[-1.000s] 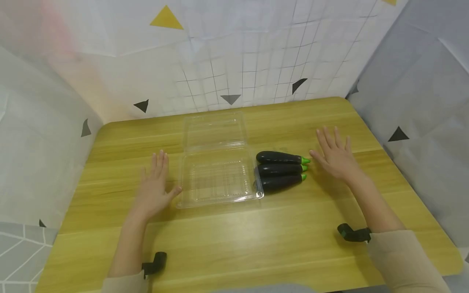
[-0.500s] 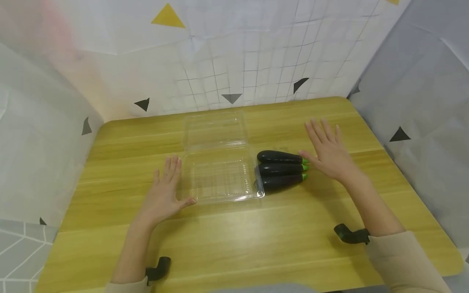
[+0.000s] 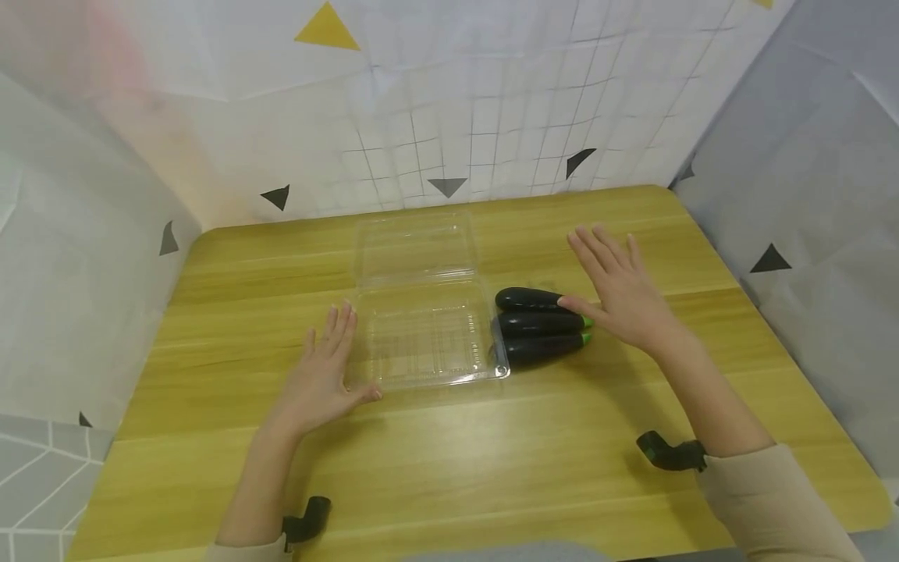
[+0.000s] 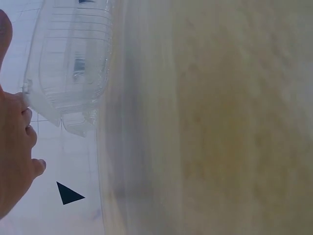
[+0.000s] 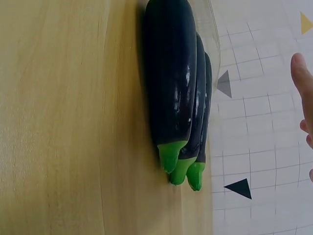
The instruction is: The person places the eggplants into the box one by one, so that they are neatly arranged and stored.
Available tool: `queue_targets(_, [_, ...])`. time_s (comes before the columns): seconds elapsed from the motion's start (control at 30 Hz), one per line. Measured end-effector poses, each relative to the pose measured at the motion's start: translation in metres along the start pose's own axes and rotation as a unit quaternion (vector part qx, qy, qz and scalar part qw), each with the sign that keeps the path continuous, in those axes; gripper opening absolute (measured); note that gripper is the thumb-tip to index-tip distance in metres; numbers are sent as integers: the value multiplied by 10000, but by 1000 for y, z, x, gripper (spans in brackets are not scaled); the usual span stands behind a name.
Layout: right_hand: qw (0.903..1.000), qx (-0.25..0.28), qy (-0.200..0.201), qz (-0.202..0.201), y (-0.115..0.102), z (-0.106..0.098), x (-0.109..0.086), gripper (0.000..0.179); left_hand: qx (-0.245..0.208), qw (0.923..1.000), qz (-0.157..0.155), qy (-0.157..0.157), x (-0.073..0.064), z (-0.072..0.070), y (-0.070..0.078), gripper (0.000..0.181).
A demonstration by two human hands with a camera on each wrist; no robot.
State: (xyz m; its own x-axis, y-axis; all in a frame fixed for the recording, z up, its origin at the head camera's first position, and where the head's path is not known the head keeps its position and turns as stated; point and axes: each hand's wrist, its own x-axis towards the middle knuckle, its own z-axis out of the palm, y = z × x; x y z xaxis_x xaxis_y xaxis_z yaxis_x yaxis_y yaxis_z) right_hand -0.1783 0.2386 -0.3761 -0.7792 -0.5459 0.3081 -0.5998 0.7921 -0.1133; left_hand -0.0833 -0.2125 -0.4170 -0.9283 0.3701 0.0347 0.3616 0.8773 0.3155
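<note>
A clear plastic clamshell box (image 3: pixel 421 384) lies opened out on the table, its lid (image 3: pixel 416 243) folded back toward the wall. Spread fingers of my left hand (image 3: pixel 318 388) are at the box's left edge, thumb near the front left corner; whether they touch it I cannot tell. Three dark eggplants (image 3: pixel 541 325) with green stems lie side by side, their left ends against or under the box's right rim. My right hand (image 3: pixel 625 304) hovers with straight fingers over the stem ends, hiding the far stem. The right wrist view shows the nearest eggplant (image 5: pixel 171 73) large, thumb off to the right.
The wooden table (image 3: pixel 449 484) has a white patterned wall sheet (image 3: pixel 281 140) behind it and a grey sheet (image 3: pixel 829 179) on the right. A black wrist mount (image 3: pixel 670 453) sticks out at the right sleeve, another mount (image 3: pixel 307 521) at the left.
My left hand has moved right, up to the box's left edge. The right hand has shifted left, over the eggplant stems. Box and eggplants stay in place.
</note>
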Motion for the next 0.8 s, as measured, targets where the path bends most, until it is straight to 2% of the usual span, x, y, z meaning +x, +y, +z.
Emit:
queue_targets(0.43, [9992, 185, 106, -347, -4, 4, 1, 91, -243, 9996, -11, -108, -3, 7, 2, 119])
queue_targets(0.8, [9938, 519, 669, -727, -8, 11, 1, 92, -287, 9993, -31, -230, -4, 8, 5, 117])
